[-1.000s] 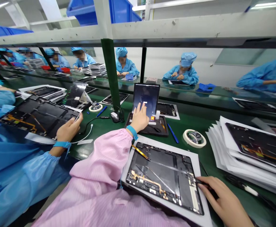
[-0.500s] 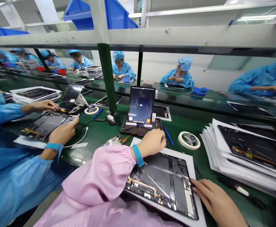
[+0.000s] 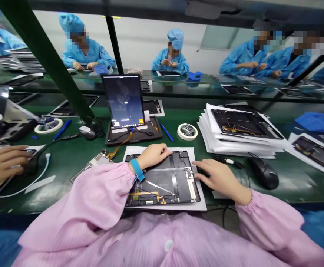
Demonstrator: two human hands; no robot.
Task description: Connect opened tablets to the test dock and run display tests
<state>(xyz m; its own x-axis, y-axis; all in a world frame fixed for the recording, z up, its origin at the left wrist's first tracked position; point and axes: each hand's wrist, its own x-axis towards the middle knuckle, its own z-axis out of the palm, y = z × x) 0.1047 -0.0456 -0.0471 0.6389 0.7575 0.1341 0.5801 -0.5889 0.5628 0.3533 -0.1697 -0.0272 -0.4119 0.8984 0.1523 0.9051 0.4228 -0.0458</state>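
Observation:
An opened tablet housing (image 3: pixel 162 177), with its inside and ribbon cables showing, lies on white sheets (image 3: pixel 203 193) in front of me. Over its far edge is my left hand (image 3: pixel 153 157), a blue band round the wrist. Its fingers are curled in, and their tips and anything they hold are hidden. My right hand (image 3: pixel 220 178) rests at the housing's right edge with fingers stretched out and apart, nothing in them. Behind the housing, a lit tablet screen (image 3: pixel 124 98) stands upright on a dark stand (image 3: pixel 148 135). An orange flat cable (image 3: pixel 122 146) runs from it towards a metal-cased part (image 3: pixel 95 163).
Right are a stack of papers (image 3: pixel 206 135) topped by a tablet housing, and a black mouse (image 3: pixel 263 172). A tape roll (image 3: pixel 187 131) and blue pen (image 3: pixel 167 132) lie behind my work. A co-worker's hand (image 3: pixel 3 165) is at left; a green post (image 3: pixel 48 66) slants up.
The view has swung right and down, bringing the mouse and my right sleeve into sight. My left hand stays at the housing's far edge, and my right hand stays at its right edge.

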